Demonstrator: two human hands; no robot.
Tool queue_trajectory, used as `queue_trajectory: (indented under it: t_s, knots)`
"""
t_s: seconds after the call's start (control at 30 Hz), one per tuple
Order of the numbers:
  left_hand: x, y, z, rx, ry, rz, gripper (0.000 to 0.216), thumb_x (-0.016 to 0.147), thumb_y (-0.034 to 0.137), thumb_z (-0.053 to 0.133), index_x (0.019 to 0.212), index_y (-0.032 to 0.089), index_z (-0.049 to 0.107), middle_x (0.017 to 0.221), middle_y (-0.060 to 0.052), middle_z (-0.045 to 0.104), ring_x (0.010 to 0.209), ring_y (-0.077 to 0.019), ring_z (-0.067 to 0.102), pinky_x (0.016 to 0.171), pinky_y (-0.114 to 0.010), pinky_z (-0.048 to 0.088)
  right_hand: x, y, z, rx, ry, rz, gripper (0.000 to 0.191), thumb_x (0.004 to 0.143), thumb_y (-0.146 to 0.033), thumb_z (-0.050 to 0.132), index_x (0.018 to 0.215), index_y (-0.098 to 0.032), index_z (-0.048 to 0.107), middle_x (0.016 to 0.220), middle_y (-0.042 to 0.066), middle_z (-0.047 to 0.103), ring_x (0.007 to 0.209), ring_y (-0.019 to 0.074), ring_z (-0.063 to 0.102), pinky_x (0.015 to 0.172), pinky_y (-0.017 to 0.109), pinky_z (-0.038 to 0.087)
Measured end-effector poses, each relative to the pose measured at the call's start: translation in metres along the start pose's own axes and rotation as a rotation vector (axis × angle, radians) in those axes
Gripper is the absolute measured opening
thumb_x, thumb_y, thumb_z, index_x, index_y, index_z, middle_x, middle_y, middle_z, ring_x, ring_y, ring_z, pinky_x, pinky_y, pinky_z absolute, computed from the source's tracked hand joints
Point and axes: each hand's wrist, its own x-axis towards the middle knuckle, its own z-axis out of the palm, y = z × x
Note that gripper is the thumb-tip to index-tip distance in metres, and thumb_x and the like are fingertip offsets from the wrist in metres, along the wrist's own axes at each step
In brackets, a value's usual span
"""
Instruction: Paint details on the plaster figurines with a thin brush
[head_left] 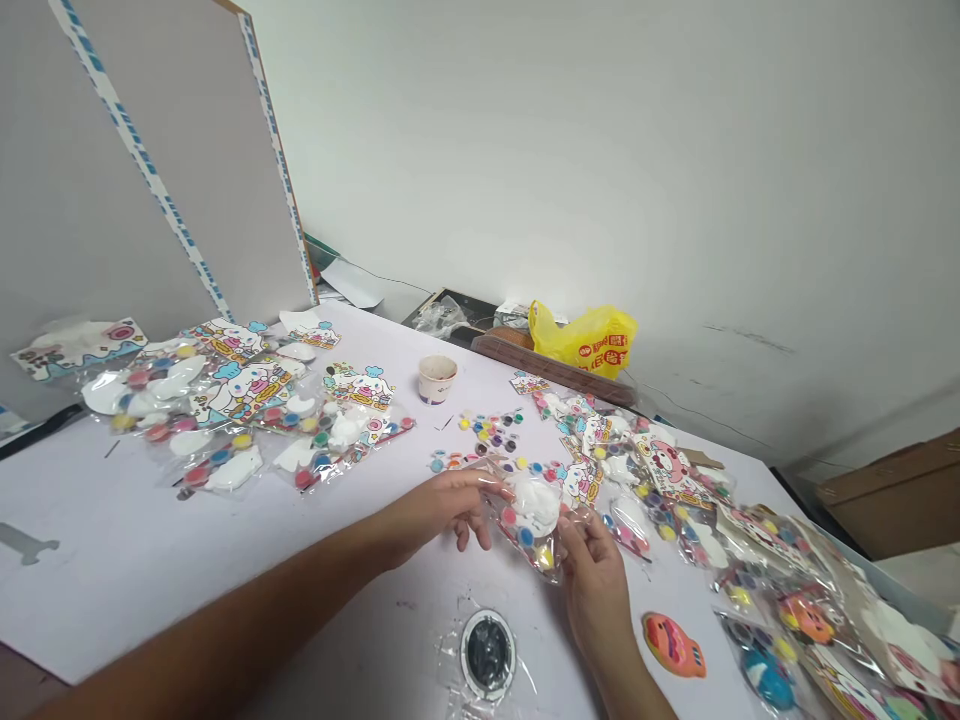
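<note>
A clear plastic packet (536, 510) is held tilted above the white table, with a white plaster figure and small red, blue and yellow paint pots inside. My left hand (450, 505) has its upper fingers closed at the packet's upper left edge, while its other fingers hang loosely below. On the right side, my right hand (596, 560) pinches the packet's edge between thumb and fingers. Just beyond the packet lie loose strips of paint pots (491, 430). A round dark disc with a pale rim (487, 655) is under clear tape on the near table.
Similar packets with cartoon cards (247, 390) pile up at left, and more packets (675, 470) spread along the right. A paper cup (437, 380) stands mid-table. A painted figure (673, 645) lies near my right forearm. Behind are a yellow bag (585, 340) and a tall grey panel (187, 150).
</note>
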Motion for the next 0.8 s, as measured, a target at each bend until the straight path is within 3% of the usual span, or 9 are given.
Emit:
queue_trajectory:
  t_s: [0.13, 0.27, 0.47, 0.6, 0.8]
  knots:
    - [0.0005, -0.002, 0.0014, -0.021, 0.002, 0.006, 0.043, 0.067, 0.027, 0.051, 0.104, 0.014, 0.069, 0.067, -0.004, 0.063, 0.067, -0.0181, 0.057, 0.057, -0.026, 0.04, 0.0, 0.0, 0.0001, -0.018, -0.01, -0.013, 0.034, 0.08, -0.043, 0.072, 0.069, -0.021, 0.049, 0.063, -0.005, 0.041, 0.056, 0.0117, 0.036, 0.052, 0.022, 0.034]
    - [-0.0007, 0.0019, 0.0017, -0.011, -0.011, 0.032, 0.038, 0.067, 0.024, 0.051, 0.097, 0.017, 0.073, 0.072, -0.002, 0.06, 0.065, -0.015, 0.054, 0.057, -0.025, 0.038, -0.0013, -0.001, 0.0033, -0.089, -0.024, -0.035, 0.038, 0.08, -0.046, 0.071, 0.066, -0.021, 0.047, 0.058, -0.007, 0.038, 0.052, 0.011, 0.032, 0.049, 0.022, 0.03]
    - [-0.0025, 0.0032, 0.0027, 0.121, -0.086, 0.02, 0.052, 0.069, 0.022, 0.048, 0.118, 0.019, 0.067, 0.063, -0.001, 0.063, 0.06, -0.0167, 0.059, 0.057, -0.026, 0.041, -0.0018, -0.001, 0.0034, -0.101, -0.057, -0.023, 0.032, 0.08, -0.046, 0.071, 0.074, -0.021, 0.051, 0.062, -0.006, 0.04, 0.055, 0.0115, 0.036, 0.052, 0.022, 0.033]
    - [-0.0025, -0.0001, 0.0044, 0.246, -0.024, 0.026, 0.05, 0.072, 0.017, 0.046, 0.118, 0.023, 0.066, 0.055, 0.004, 0.058, 0.056, -0.0135, 0.054, 0.056, -0.023, 0.039, -0.0019, -0.0005, 0.0025, -0.139, -0.103, -0.009, 0.035, 0.08, -0.045, 0.07, 0.065, -0.02, 0.05, 0.061, -0.004, 0.046, 0.056, 0.0129, 0.041, 0.053, 0.024, 0.036]
    - [-0.0046, 0.0041, 0.0079, 0.321, 0.056, 0.095, 0.033, 0.078, 0.023, 0.05, 0.105, 0.02, 0.068, 0.074, 0.003, 0.063, 0.049, -0.0086, 0.047, 0.05, -0.021, 0.035, -0.0029, 0.0012, 0.0066, -0.118, -0.103, 0.062, 0.04, 0.085, -0.052, 0.062, 0.064, -0.019, 0.057, 0.061, -0.001, 0.054, 0.056, 0.0145, 0.047, 0.055, 0.025, 0.04]
